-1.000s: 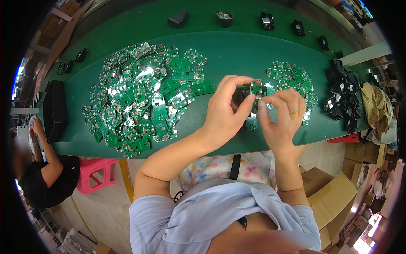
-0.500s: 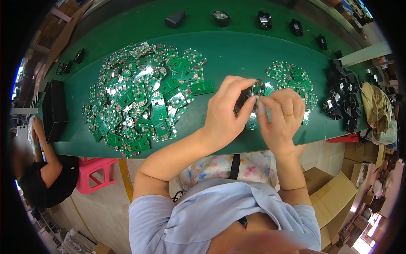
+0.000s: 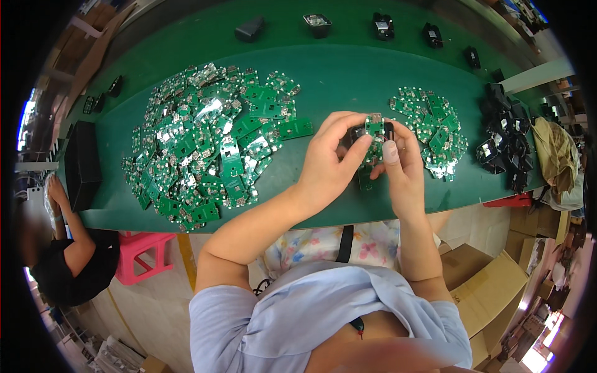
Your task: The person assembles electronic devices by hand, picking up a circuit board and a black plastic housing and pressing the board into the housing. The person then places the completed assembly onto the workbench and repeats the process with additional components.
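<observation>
The 2 arms bend forward, left hand and right hand close together, fingers curled, thumbs inward.

Green worktable, pink stool, pale floor with yellow line, bright light lower right

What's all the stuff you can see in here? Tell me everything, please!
Held board: 1, green, between both hands
Held case: 1, black, with that board
Big board pile: many, green, table's left
Small board pile: many, green, table's right
Case heap: many, black, table's right end
Spread-out cases: several, black, beyond the table
Table: 1, green, middle
Box: 1, black, table's left end
Stool: 1, pink, lower left
Cardboard boxes: several, brown, lower right
Other person: 1, black clothes, far left
Left hand: 1, bare, centre
Right hand: 1, bare, beside it
</observation>
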`<state>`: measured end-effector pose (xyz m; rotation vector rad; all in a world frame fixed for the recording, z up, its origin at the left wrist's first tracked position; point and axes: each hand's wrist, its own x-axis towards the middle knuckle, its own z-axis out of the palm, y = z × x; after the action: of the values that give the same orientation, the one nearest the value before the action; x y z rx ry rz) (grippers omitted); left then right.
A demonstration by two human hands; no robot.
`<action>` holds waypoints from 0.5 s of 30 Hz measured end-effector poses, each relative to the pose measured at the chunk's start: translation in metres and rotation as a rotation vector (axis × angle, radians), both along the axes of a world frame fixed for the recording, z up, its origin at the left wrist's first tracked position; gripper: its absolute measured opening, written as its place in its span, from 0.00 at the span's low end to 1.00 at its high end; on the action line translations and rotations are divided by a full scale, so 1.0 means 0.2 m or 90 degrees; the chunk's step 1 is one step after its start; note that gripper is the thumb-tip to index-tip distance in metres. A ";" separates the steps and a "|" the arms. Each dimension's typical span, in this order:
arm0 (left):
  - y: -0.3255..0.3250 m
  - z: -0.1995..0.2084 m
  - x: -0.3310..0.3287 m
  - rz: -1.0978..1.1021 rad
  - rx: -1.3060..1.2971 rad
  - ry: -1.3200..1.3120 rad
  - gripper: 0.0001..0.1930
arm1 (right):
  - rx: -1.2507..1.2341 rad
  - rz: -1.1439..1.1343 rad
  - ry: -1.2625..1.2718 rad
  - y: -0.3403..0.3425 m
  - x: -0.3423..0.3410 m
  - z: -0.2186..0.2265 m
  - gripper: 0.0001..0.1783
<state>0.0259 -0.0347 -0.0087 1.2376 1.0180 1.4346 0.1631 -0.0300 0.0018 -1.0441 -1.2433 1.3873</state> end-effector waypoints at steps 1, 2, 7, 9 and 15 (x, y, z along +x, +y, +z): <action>-0.01 0.01 -0.01 -0.012 -0.021 0.009 0.13 | -0.002 -0.006 -0.009 0.00 0.00 0.00 0.21; -0.01 0.01 -0.01 -0.023 -0.041 0.017 0.13 | -0.002 -0.006 -0.009 0.00 -0.01 -0.01 0.21; -0.03 0.03 0.00 -0.002 -0.006 0.038 0.13 | 0.030 -0.042 -0.002 0.00 -0.05 -0.03 0.17; -0.04 0.04 -0.01 0.003 -0.004 0.047 0.13 | 0.006 -0.035 0.023 0.00 -0.04 -0.02 0.17; -0.04 0.02 0.00 0.012 0.052 0.153 0.14 | -0.005 -0.050 0.074 0.00 -0.05 -0.03 0.16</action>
<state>0.0263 -0.0419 -0.0042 1.4901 1.1426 1.3776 0.1522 -0.0293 -0.0033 -0.9933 -1.1018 1.3734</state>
